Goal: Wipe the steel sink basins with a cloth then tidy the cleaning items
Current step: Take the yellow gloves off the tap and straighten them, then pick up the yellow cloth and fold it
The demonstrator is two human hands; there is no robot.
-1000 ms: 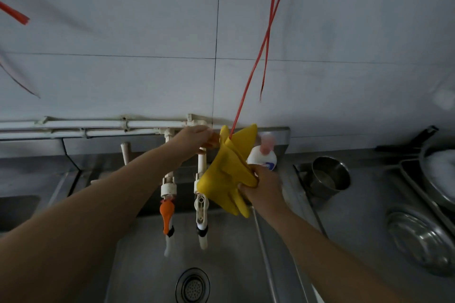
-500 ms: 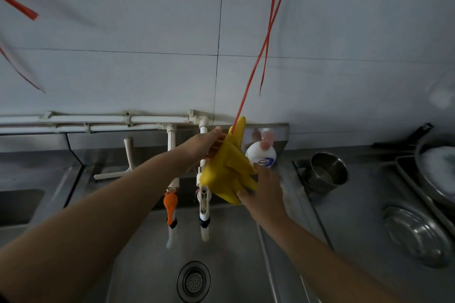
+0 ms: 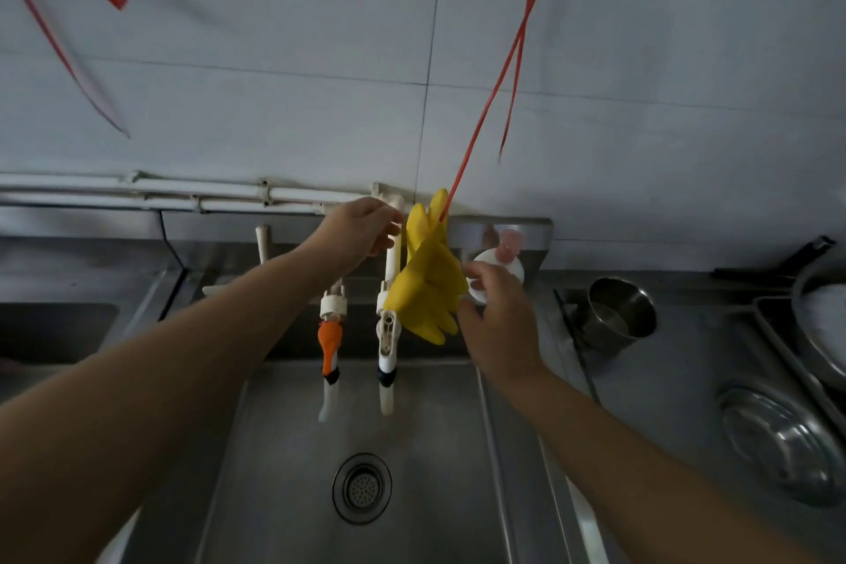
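Left hand pinching the yellow rubber glove at the red cord, right hand loosely spread beside it: tidying underway, securing the glove likely next.

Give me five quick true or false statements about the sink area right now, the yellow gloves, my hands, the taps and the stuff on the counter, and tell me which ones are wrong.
1. The yellow rubber gloves hang at the white tap pipe above the basin. True.
2. The left hand is up at the top of the gloves. True.
3. The right hand grips the orange-handled tap. False: it is beside the gloves' lower part, in front of a white bottle.
4. The sink basin is full of dishes. False: only its drain strainer shows.
5. A steel cup stands on the counter, right of the basin. True.
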